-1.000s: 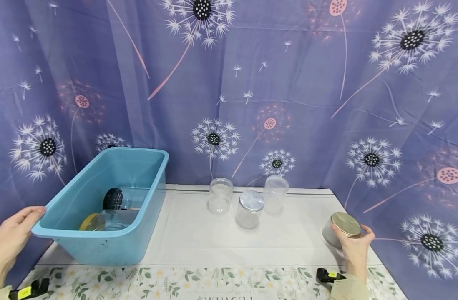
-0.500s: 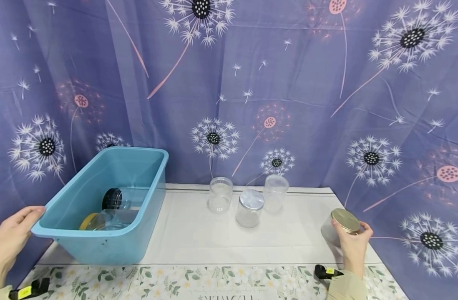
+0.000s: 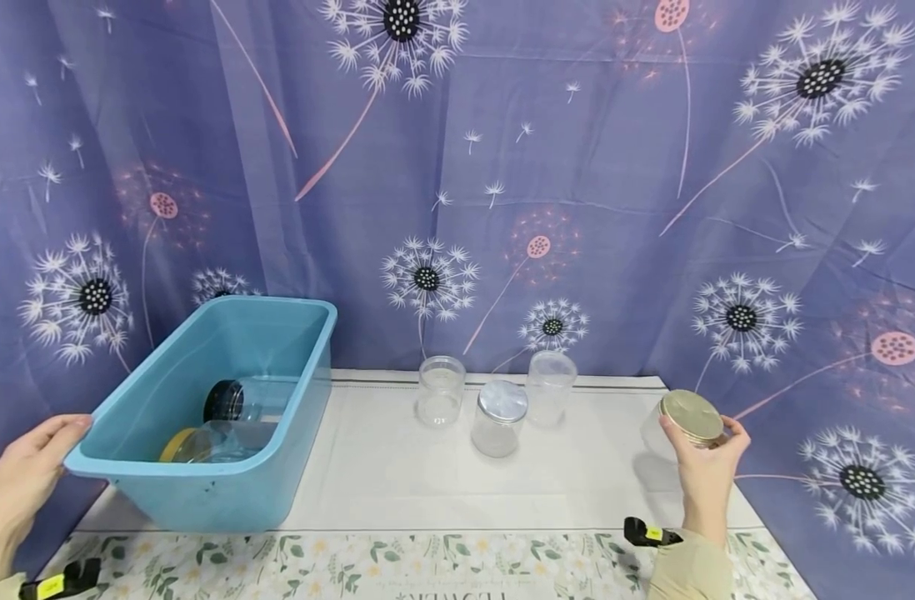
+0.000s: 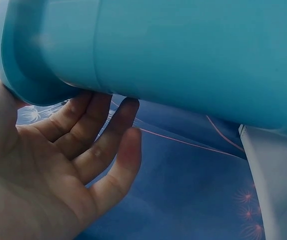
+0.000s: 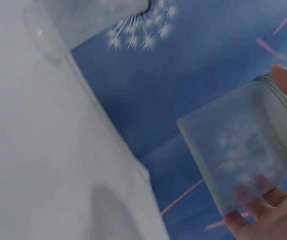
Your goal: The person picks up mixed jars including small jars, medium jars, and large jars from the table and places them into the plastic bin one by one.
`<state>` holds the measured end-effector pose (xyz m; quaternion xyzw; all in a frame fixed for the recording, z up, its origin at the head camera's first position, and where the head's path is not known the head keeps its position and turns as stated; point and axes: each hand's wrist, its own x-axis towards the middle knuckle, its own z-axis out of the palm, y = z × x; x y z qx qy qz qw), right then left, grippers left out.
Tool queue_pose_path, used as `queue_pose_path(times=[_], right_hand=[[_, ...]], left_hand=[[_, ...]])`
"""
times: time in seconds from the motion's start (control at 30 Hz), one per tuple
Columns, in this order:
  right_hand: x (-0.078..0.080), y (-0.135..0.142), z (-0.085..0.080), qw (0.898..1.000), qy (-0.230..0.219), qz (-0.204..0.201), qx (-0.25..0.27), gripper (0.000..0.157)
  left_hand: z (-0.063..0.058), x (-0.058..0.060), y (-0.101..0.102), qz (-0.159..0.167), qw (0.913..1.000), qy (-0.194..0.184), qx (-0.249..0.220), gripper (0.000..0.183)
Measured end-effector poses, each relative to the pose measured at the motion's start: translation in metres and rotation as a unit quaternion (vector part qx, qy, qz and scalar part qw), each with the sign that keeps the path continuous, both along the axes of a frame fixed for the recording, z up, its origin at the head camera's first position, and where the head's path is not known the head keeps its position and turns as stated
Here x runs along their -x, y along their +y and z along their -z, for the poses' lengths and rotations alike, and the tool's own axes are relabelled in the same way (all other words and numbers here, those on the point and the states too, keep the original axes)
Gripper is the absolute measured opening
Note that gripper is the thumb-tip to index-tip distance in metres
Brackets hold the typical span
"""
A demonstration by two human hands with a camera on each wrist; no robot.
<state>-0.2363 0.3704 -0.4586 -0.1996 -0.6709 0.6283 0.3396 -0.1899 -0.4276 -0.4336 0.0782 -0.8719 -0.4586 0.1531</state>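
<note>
My left hand grips the near left corner of a blue plastic tub; in the left wrist view its fingers sit beneath the tub's rim. Inside the tub lie two clear jars on their sides, one with a black lid, one with a yellow lid. At the right end of the table, my right hand holds a clear jar with a gold lid around its lid end. In the right wrist view that jar is apart from the tabletop, its shadow below.
Mid-table stand three clear jars: one at left, a silver-lidded one nearer me, and one at right. A purple dandelion curtain encloses the back and sides. Floral cloth covers the front edge.
My right hand has raised the gold-lidded jar off the table. The left hand and the tub stay where they were.
</note>
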Motion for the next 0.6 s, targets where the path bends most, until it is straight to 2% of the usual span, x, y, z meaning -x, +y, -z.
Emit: queue_pose_path(times=[0.1, 0.23, 0.3, 0.47, 0.57, 0.6], right_hand=[[0.003, -0.011, -0.011, 1.0, 0.007, -0.005, -0.021, 0.087], [0.004, -0.027, -0.025, 0.998, 0.025, -0.022, -0.053, 0.087], [0.004, -0.036, -0.032, 0.996, 0.032, -0.036, -0.071, 0.087], [0.009, -0.064, -0.045, 0.988, 0.063, -0.077, -0.118, 0.087], [0.012, -0.08, -0.051, 0.982, 0.08, -0.099, -0.138, 0.088], [0.012, -0.085, -0.053, 0.98, 0.083, -0.107, -0.145, 0.088]], left_hand=[[0.001, -0.002, 0.0, -0.008, 0.9999, -0.007, -0.004, 0.048], [0.002, 0.003, 0.002, -0.008, 1.0, -0.005, 0.0, 0.056], [0.004, 0.005, 0.001, -0.019, 0.9998, -0.004, 0.008, 0.046], [0.004, 0.002, 0.0, -0.012, 0.9999, 0.001, 0.009, 0.041], [-0.002, 0.0, 0.003, 0.001, 1.0, 0.003, 0.004, 0.055], [-0.002, 0.0, 0.003, 0.001, 1.0, 0.004, 0.005, 0.055]])
